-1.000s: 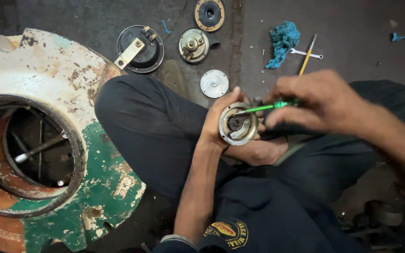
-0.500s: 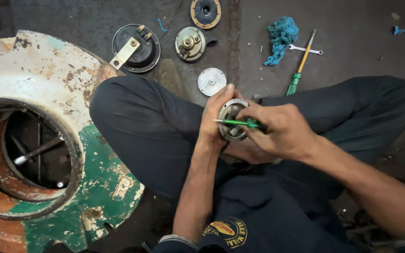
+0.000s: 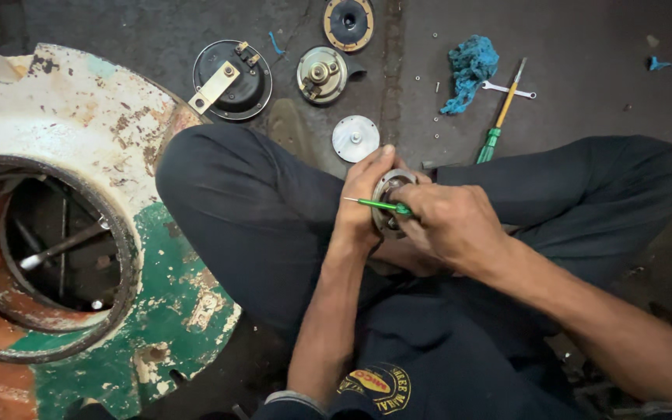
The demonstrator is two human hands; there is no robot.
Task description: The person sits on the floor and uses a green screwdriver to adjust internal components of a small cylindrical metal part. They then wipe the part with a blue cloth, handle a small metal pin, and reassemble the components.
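I sit cross-legged in dark trousers. My left hand (image 3: 363,198) grips a small round metal part (image 3: 393,185) over my lap, its rim showing between the fingers. My right hand (image 3: 449,225) is closed around a small green-handled screwdriver (image 3: 379,205), whose thin shaft lies across the left hand's fingers, tip pointing left. The two hands touch each other around the round part.
On the dark floor lie a black round housing with a metal bracket (image 3: 232,78), a brass-coloured round unit (image 3: 323,75), a silver disc (image 3: 355,138), an orange-rimmed ring (image 3: 349,22), a blue rag (image 3: 470,64), a spanner (image 3: 507,90) and a yellow-green screwdriver (image 3: 501,117). A large rusty white-and-green wheel rim (image 3: 118,233) fills the left.
My right hand came in from the right and now covers the round part; the green screwdriver swung round so its tip points left.
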